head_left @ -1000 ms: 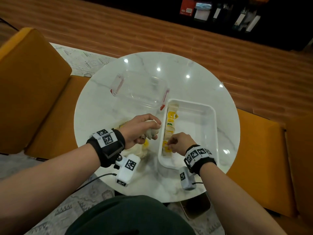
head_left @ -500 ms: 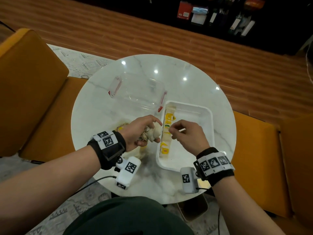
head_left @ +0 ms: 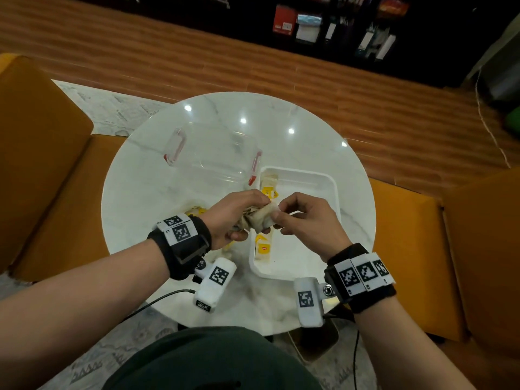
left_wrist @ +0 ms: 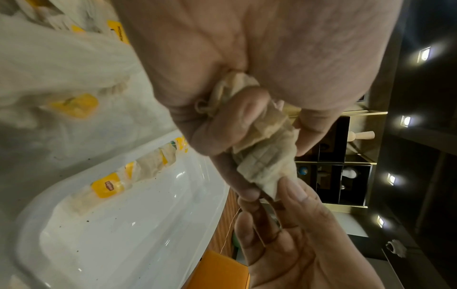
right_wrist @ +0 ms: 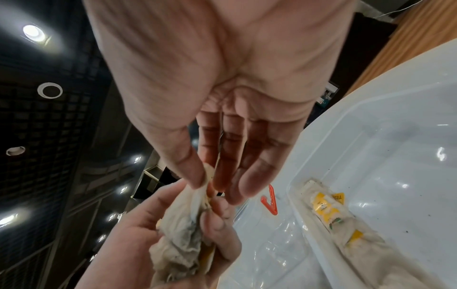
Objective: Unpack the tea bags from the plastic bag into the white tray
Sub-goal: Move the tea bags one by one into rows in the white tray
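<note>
My left hand grips a bunch of beige tea bags above the white tray's left rim. My right hand pinches the end of one tea bag between thumb and forefinger, and the right wrist view shows the same tea bag in that pinch. A row of tea bags with yellow tags lies along the tray's left side. The plastic bag holding more tea bags lies on the table under my left wrist, mostly hidden in the head view.
A clear plastic box with red clips stands behind the tray on the round white marble table. Orange seats surround the table. A dark shelf unit stands beyond the wooden floor.
My right hand left the tray and came up to the bunch in my left hand, taking one tea bag by its end. My left hand lifted slightly toward the tray.
</note>
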Motion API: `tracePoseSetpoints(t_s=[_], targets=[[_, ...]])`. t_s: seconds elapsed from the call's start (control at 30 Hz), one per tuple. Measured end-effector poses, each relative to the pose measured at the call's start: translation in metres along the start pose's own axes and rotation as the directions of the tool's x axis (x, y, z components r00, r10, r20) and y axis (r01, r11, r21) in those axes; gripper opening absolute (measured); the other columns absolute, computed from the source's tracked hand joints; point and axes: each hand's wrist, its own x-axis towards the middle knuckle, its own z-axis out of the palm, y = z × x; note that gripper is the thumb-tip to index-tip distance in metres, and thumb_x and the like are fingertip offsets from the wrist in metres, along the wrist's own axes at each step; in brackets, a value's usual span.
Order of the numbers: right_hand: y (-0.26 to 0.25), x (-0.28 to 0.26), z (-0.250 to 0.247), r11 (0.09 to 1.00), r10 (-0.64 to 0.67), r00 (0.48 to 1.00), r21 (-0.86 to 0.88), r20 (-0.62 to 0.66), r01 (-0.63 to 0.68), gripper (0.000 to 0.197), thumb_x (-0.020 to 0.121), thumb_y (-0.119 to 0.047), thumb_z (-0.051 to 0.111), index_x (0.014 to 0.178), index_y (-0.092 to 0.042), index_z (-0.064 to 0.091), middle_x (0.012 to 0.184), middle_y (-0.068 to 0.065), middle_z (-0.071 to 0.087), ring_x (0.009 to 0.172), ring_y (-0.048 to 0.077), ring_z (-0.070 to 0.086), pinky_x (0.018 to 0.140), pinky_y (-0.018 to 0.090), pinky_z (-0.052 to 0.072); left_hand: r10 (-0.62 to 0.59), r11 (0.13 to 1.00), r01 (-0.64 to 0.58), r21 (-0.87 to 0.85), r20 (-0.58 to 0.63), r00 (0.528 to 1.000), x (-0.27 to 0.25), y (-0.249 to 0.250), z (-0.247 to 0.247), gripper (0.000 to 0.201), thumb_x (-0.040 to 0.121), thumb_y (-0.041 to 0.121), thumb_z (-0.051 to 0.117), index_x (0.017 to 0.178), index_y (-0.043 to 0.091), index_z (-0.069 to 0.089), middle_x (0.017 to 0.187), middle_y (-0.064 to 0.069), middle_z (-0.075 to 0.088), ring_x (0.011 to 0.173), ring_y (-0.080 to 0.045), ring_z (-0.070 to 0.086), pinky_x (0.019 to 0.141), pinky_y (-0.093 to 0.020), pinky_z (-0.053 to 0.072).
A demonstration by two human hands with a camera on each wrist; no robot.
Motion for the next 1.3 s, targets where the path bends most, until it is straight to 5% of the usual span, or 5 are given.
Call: tracePoseSetpoints(t_s=[0.17, 0.4, 0.5, 0.87, 1.3], targets=[[0.000, -0.001, -0.005, 0.995, -0.031, 1.000, 0.093, -0.005, 0.032, 0.011, 0.088, -0.010, 0.078, 0.086, -0.006, 0.068, 0.086, 0.016, 0.074, 0.078, 0.027, 0.075, 0.071, 0.033, 0.061, 0.006, 1.000, -0.006, -0.015, -0.046, 0.999, 0.001, 0.001, 0.002, 0.010, 0.102, 0.021, 0.052, 0.101, 0.011, 0.056, 0.087, -0.017, 0.066, 0.070, -0.023, 0.065, 0.034, -0.018, 0.026], [0.003, -0.007, -0.011, 0.985, -0.172, 0.979, 0.036, 0.109, 0.169, 0.007, 0.087, -0.005, 0.078, 0.089, -0.008, 0.073, 0.096, 0.003, 0.076, 0.085, 0.022, 0.073, 0.077, 0.031, 0.058, 0.022, 0.997, -0.012, 0.082, -0.128, 0.991, 0.008, -0.007, -0.003, 0.007, 0.102, 0.019, 0.055, 0.097, 0.015, 0.059, 0.081, -0.010, 0.056, 0.056, -0.016, 0.045, 0.038, -0.018, 0.024], [0.002, -0.009, -0.013, 0.981, -0.196, 0.973, 0.026, 0.125, 0.194, 0.008, 0.086, -0.003, 0.079, 0.090, -0.008, 0.075, 0.092, 0.002, 0.076, 0.084, 0.019, 0.072, 0.074, 0.025, 0.055, 0.046, 0.996, -0.037, 0.079, -0.120, 0.992, 0.005, -0.005, 0.000, 0.006, 0.104, 0.018, 0.054, 0.106, 0.013, 0.058, 0.076, -0.004, 0.061, 0.052, -0.011, 0.058, 0.038, -0.018, 0.022], [0.005, -0.008, -0.028, 0.973, -0.109, 0.985, -0.190, 0.137, 0.134, 0.030, 0.086, -0.010, 0.077, 0.110, -0.028, 0.073, 0.082, 0.000, 0.072, 0.072, 0.014, 0.067, 0.073, 0.019, 0.054, 0.098, 0.995, -0.092, 0.037, -0.184, 0.978, 0.003, 0.003, 0.002, 0.011, 0.104, 0.021, 0.055, 0.109, 0.018, 0.066, 0.073, 0.005, 0.064, 0.078, -0.021, 0.069, 0.038, -0.018, 0.022], [-0.005, -0.014, -0.027, 0.972, -0.102, 0.989, -0.199, 0.103, 0.121, 0.030, 0.086, 0.002, 0.064, 0.106, -0.017, 0.077, 0.076, -0.007, 0.063, 0.050, 0.003, 0.052, 0.058, 0.008, 0.041, 0.072, 0.996, -0.063, 0.062, -0.158, 0.985, 0.004, -0.002, -0.001, 0.006, 0.095, 0.010, 0.063, 0.095, 0.016, 0.060, 0.089, -0.012, 0.068, 0.104, -0.038, 0.073, 0.037, -0.017, 0.025]])
